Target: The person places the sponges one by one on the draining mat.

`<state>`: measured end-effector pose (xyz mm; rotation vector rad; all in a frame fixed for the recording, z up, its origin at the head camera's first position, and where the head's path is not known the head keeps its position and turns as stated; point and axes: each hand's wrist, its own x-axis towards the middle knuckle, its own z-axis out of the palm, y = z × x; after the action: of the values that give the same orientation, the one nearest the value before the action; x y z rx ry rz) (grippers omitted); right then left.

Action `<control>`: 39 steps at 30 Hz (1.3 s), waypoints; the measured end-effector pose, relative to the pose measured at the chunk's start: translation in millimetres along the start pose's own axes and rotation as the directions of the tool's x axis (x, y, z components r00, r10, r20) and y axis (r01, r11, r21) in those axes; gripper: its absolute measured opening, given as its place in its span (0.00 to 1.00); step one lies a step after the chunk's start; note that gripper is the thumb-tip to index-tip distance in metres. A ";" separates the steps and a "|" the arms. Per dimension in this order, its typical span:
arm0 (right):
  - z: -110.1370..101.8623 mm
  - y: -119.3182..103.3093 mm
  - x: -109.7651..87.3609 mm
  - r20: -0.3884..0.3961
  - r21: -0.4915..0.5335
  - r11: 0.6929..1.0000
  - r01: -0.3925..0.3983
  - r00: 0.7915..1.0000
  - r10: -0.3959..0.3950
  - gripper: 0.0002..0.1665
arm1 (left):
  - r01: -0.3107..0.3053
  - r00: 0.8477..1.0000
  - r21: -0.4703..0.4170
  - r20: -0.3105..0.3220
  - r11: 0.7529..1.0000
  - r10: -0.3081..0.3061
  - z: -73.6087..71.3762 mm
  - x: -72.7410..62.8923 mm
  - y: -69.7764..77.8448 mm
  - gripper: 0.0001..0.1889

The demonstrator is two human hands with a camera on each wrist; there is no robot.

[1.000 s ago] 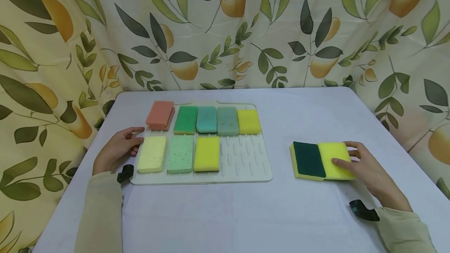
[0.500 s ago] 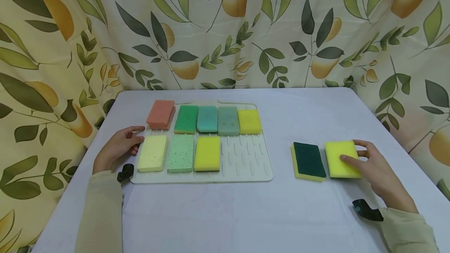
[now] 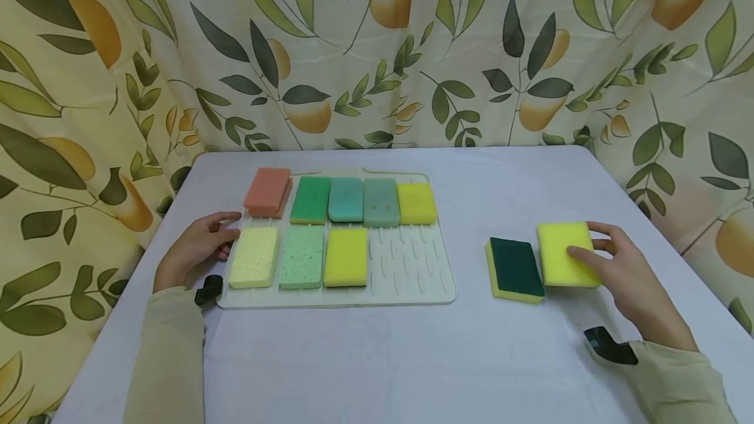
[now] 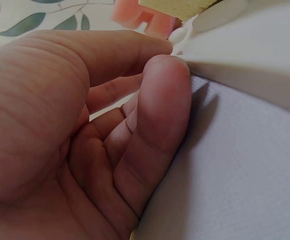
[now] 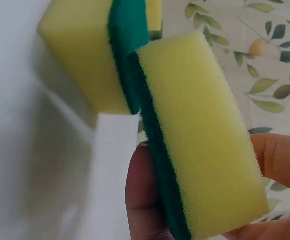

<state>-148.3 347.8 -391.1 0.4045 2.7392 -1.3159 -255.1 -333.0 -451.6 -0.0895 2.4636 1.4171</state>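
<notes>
My right hand [image 3: 630, 280] holds a yellow scouring sponge [image 3: 565, 255] by its right side, thumb on the yellow face. The right wrist view shows the dark green scouring layer of this sponge [image 5: 199, 135] and a fingertip against it. Just left of it, another sponge [image 3: 517, 268] lies on the table, green side up. My left hand [image 3: 197, 247] is at the left edge of the pale ridged draining mat [image 3: 412, 273], thumb and forefinger pinching the rim; the left wrist view shows the thumb [image 4: 164, 100] right at that edge.
On the mat's back row sit a pink sponge [image 3: 268, 192], a green one [image 3: 309, 200], two bluish-green ones [image 3: 345, 200] and a yellow one [image 3: 417, 203]. The front row has a pale yellow [image 3: 254, 257], a speckled green [image 3: 302, 257] and a yellow sponge [image 3: 345, 257]. A patterned curtain [image 3: 377, 84] hangs behind.
My right hand has drawn the yellow sponge rightward, apart from the green-topped one, then raised it a little off the table. The left hand stays at the mat's edge.
</notes>
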 end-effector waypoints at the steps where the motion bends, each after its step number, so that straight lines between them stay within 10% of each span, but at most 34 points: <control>1: 1.1 -2.6 -0.6 -0.001 0.004 1.000 0.006 1.000 -0.006 0.51 | 0.000 1.000 -0.002 -0.001 1.000 0.000 0.1 0.1 -0.3 0.32; 39: 51.9 -57.4 7.3 0.158 0.096 0.993 0.067 0.984 -0.082 0.45 | 0.017 1.000 0.008 0.003 1.000 -0.017 -1.4 -2.5 3.8 0.32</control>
<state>-173.0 274.7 -381.6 0.1923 2.5922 -1.4265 -253.8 -332.5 -447.1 -0.1061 2.4597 1.3988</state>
